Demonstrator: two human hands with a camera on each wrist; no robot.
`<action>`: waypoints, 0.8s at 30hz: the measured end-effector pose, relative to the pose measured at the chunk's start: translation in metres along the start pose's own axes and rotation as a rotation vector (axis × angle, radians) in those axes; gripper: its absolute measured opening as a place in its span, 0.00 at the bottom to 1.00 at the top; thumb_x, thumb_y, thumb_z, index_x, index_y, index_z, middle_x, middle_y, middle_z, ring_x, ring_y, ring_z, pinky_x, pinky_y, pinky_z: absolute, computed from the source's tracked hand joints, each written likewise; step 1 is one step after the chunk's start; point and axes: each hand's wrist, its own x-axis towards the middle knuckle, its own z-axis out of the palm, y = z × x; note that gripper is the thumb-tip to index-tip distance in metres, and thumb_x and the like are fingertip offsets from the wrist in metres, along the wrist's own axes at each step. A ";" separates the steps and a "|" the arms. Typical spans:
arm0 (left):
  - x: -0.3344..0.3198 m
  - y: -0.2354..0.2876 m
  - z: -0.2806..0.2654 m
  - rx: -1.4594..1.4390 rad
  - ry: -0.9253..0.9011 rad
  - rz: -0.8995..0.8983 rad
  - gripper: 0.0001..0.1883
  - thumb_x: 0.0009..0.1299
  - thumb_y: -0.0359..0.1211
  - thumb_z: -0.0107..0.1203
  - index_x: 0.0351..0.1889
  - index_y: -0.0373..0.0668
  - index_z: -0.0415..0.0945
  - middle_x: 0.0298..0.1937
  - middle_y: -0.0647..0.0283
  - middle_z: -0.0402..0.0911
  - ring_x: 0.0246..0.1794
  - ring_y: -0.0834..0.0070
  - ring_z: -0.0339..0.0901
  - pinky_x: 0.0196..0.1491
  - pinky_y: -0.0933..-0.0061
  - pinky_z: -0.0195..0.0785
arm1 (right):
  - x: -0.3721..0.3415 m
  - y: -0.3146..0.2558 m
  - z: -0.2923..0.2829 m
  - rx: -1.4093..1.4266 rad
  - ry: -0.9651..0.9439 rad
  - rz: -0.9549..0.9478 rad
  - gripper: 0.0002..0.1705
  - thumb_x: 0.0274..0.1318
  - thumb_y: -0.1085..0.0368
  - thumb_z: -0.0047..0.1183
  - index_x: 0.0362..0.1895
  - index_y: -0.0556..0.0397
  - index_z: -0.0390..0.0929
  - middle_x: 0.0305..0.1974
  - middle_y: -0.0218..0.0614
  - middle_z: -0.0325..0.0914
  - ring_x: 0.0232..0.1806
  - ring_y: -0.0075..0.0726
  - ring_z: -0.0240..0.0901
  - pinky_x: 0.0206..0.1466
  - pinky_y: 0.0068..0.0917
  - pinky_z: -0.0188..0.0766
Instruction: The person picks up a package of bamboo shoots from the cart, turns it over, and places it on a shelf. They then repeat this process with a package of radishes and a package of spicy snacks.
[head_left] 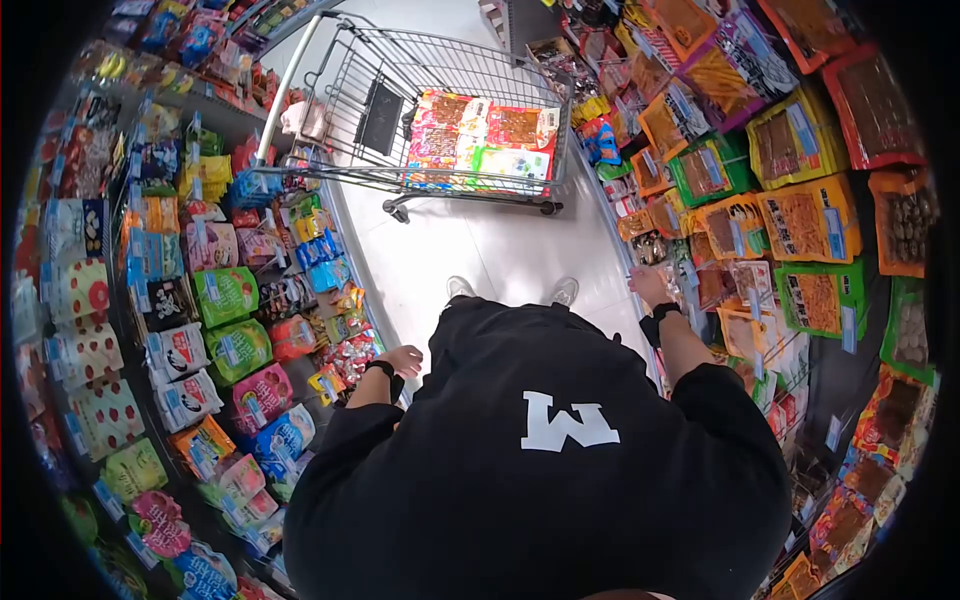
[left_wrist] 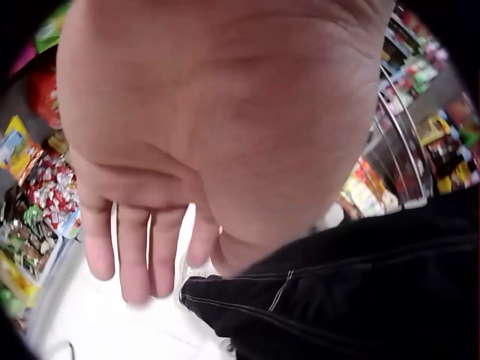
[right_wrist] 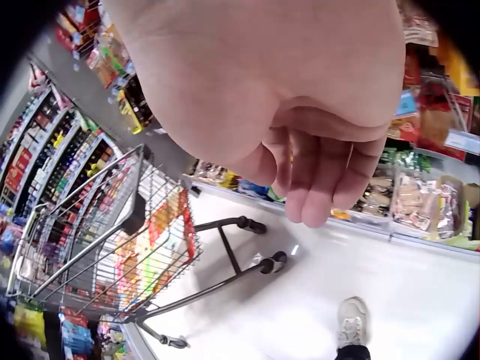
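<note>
My left hand (head_left: 403,361) hangs beside my body, holding nothing, near the candy shelves on the left. Its palm (left_wrist: 210,112) fills much of the left wrist view, the fingers loosely straight. The right hand (head_left: 652,287) is out to the other side, close to the hanging snack packs. In the right wrist view its fingers (right_wrist: 319,176) bend loosely around nothing. Ahead of me stands a wire shopping cart (head_left: 286,95) with a light handle bar. Red and orange snack packs (head_left: 520,125) and a white-and-green pack (head_left: 515,163) lie inside the cart.
Shelves of bagged sweets (head_left: 240,350) line the left side. Hooks with orange, green and yellow snack packs (head_left: 800,220) line the right. White tiled floor (head_left: 500,245) runs between them, where my light shoes (head_left: 565,290) stand behind the cart.
</note>
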 end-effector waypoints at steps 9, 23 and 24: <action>0.074 -0.065 -0.085 -0.295 0.333 0.348 0.16 0.71 0.41 0.49 0.48 0.38 0.69 0.30 0.56 0.81 0.24 0.72 0.79 0.22 0.74 0.69 | -0.052 -0.051 0.115 -0.119 -0.160 0.094 0.11 0.55 0.68 0.49 0.41 0.60 0.76 0.22 0.41 0.79 0.22 0.30 0.77 0.26 0.26 0.74; 0.108 -0.061 -0.149 -0.286 0.248 0.139 0.13 0.69 0.35 0.45 0.48 0.39 0.69 0.28 0.58 0.80 0.20 0.71 0.77 0.19 0.71 0.66 | -0.071 -0.077 0.169 -0.496 -0.143 0.007 0.14 0.57 0.63 0.48 0.44 0.57 0.77 0.26 0.41 0.81 0.28 0.35 0.80 0.34 0.30 0.75; 0.106 -0.052 -0.150 -0.251 0.275 0.166 0.13 0.69 0.35 0.45 0.48 0.39 0.69 0.28 0.58 0.80 0.20 0.71 0.77 0.19 0.71 0.67 | -0.069 -0.072 0.167 -0.485 -0.141 0.015 0.14 0.57 0.63 0.48 0.44 0.57 0.77 0.26 0.41 0.81 0.28 0.35 0.80 0.34 0.30 0.75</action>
